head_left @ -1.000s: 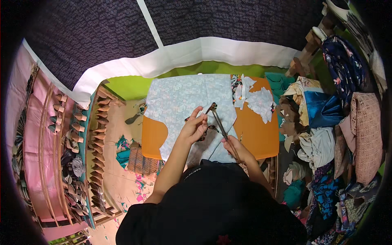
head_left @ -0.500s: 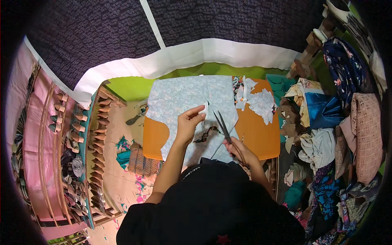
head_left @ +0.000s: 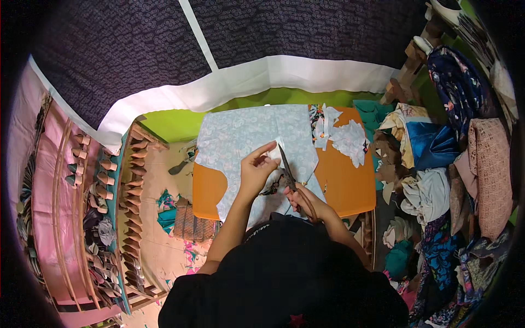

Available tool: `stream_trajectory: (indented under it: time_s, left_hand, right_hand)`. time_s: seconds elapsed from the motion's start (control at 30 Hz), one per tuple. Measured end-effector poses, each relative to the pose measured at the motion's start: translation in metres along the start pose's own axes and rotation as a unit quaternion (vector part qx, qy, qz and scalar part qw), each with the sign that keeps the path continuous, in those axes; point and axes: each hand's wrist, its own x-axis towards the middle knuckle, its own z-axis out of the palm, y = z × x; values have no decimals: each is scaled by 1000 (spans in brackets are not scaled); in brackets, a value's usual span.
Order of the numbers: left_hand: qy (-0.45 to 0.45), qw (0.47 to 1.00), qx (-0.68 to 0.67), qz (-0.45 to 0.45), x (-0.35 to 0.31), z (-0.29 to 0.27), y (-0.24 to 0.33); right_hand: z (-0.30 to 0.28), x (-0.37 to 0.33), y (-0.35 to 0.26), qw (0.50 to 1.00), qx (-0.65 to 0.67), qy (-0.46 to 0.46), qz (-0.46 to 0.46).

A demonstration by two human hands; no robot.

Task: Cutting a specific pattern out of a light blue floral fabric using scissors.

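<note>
A pale grey-blue patterned cloth (head_left: 240,131) lies spread over an orange table (head_left: 344,191). My left hand (head_left: 258,168) is closed in a pinch on a small whitish flap of this cloth, near its middle. In my right hand (head_left: 302,201) is a pair of dark scissors (head_left: 290,172), its fingers wrapped through the handles. The blades look almost closed, with their tips beside my left fingertips at the flap. Below them a dark printed patch (head_left: 272,187) shows at the folded cloth; my left hand partly hides it.
White fabric scraps (head_left: 350,141) lie on the table's right side. Piled cloths (head_left: 432,191) fill the right. Racks of shoe-shaped wooden forms (head_left: 131,208) stand at the left. A dark patterned curtain (head_left: 306,33) with a white border hangs at the far side.
The scissors have moved left to the flap at my left fingers, and their blades have come together. My left hand stays pinched, shifted slightly.
</note>
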Motion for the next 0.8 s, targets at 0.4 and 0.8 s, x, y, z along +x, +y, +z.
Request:
stream_trajectory:
  time_s: [0.4,0.8]
  left_hand:
    - [-31,998,-47,6,-4,-3,-1]
    - [4,995,-98,28,-8,-1,-8]
  right_hand:
    - [-3,-1,21,995,101,-5,-15]
    - [10,-6,12,998,53,-3,-19]
